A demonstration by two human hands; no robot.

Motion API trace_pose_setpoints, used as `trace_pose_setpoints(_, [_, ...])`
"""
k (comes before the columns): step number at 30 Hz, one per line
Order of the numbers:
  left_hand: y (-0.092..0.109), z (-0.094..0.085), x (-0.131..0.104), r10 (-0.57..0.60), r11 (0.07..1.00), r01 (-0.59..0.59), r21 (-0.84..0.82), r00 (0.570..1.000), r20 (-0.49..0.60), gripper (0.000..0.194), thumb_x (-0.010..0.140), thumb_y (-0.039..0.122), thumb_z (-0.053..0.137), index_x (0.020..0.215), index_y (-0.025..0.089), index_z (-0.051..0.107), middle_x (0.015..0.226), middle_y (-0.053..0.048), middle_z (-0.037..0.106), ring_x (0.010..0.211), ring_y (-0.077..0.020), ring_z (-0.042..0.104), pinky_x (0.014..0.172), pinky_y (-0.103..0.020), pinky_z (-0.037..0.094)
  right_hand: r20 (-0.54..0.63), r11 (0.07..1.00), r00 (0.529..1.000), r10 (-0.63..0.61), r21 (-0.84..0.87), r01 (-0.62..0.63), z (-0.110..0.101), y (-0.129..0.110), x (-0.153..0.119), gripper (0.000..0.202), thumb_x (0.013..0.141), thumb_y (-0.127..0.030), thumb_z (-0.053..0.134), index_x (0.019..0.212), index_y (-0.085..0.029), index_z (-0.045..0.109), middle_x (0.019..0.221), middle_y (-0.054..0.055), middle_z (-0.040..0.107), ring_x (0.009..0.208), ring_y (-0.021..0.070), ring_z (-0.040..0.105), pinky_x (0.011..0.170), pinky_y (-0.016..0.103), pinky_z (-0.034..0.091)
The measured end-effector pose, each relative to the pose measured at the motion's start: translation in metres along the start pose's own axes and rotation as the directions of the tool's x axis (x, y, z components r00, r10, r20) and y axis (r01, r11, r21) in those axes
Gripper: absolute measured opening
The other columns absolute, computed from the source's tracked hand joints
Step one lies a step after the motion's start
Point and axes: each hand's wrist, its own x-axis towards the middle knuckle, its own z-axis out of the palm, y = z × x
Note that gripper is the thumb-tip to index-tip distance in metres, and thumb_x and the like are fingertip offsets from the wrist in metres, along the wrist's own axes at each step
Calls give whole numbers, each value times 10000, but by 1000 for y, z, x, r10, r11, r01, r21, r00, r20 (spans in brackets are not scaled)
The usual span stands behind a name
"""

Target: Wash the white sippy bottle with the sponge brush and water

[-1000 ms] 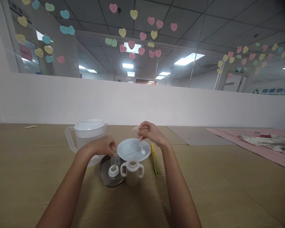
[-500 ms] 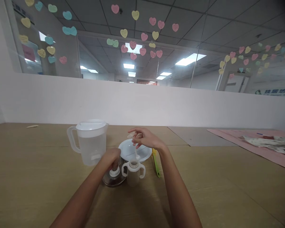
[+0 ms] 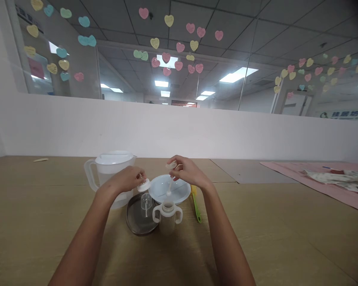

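My left hand (image 3: 125, 179) holds a small white bottle cap (image 3: 143, 185) lifted above the round metal tray (image 3: 134, 222). A clear cup-shaped cover (image 3: 145, 202) stands on that tray. My right hand (image 3: 187, 171) pinches a white straw piece (image 3: 169, 186) by its top, its lower end hanging just above the open neck of the white two-handled baby bottle (image 3: 167, 216). A white bowl (image 3: 181, 190) sits right behind the bottle.
A clear lidded water pitcher (image 3: 109, 174) stands at the left behind my left hand. A green and yellow brush (image 3: 195, 204) lies to the right of the bowl. A pink cloth (image 3: 322, 180) with papers covers the far right of the wooden table.
My left hand went down to the tray, took the white cap and lifted it. My right hand carried the straw piece from the bowl to above the bottle's neck.
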Motion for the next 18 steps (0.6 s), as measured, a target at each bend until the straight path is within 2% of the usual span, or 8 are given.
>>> trace_pose_setpoints(2, [1,-3,-4,35,999,-35,1,999,-31,288,759,349,394,828,170,609,835,-57,644,694,-163,592,542,-212,430,5,1000,1000,-19,10,19,-1,-4,-2,259,692,-108,566,935,-195,537,666,-42,528,577,84,591,527,196,496])
trace_pose_setpoints(6, [4,-6,-6,106,994,-108,-17,991,-85,305,777,373,369,832,188,606,833,-36,646,746,-171,583,612,-230,428,90,1000,996,8,-23,-6,5,-9,-4,256,694,-108,571,932,-196,546,687,-39,535,552,74,587,519,186,477])
trace_pose_setpoints(12, [11,-10,-9,206,976,-213,-43,970,-128,289,788,338,377,871,188,609,900,-40,641,814,-171,573,704,-255,433,140,995,988,67,-87,-55,13,-3,0,262,669,-74,565,901,-192,531,762,-18,550,593,80,577,516,193,475])
trace_pose_setpoints(16, [12,-12,-11,219,968,-241,-72,948,-230,280,796,328,388,920,199,602,951,-33,637,822,-168,583,717,-261,439,277,959,954,117,-280,-36,11,4,1,235,625,-128,643,833,-181,548,859,2,575,659,101,573,584,231,475])
trace_pose_setpoints(18, [13,-13,-13,216,967,-243,-80,942,-257,273,803,338,386,889,197,603,934,-30,640,815,-170,589,709,-263,443,355,931,922,157,-365,-18,10,5,0,326,586,-192,701,880,-181,561,872,14,590,749,140,576,663,272,474])
